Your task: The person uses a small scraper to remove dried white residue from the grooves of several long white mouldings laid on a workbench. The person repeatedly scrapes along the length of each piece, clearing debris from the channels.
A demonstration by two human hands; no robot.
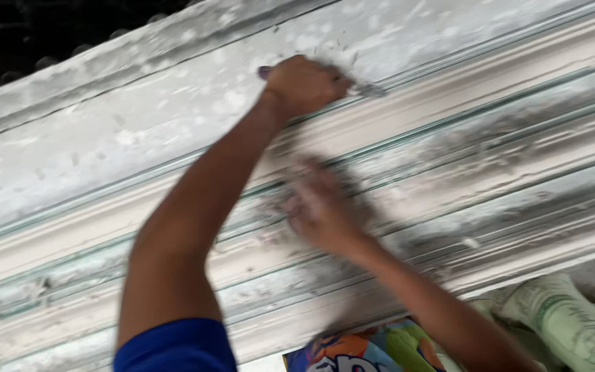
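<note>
My left hand (303,84) reaches up from a blue sleeve and is closed around a small scraping tool (365,89). The tool's dark handle end pokes out on the left and its thin blade lies against a groove of the long white moulded plaster strip (490,96). My right hand (319,207) is blurred. It lies lower down on the dusty ribs of the same moulding, fingers against the surface, and whether it holds anything cannot be told. Plaster flecks surround the left hand.
The moulding runs diagonally across the whole view, with grey-green grooves and dirty patches. A colourful printed bag (363,351) lies at the bottom edge. A pale green-printed sack (566,320) lies at the bottom right. A dark area (29,31) fills the top left corner.
</note>
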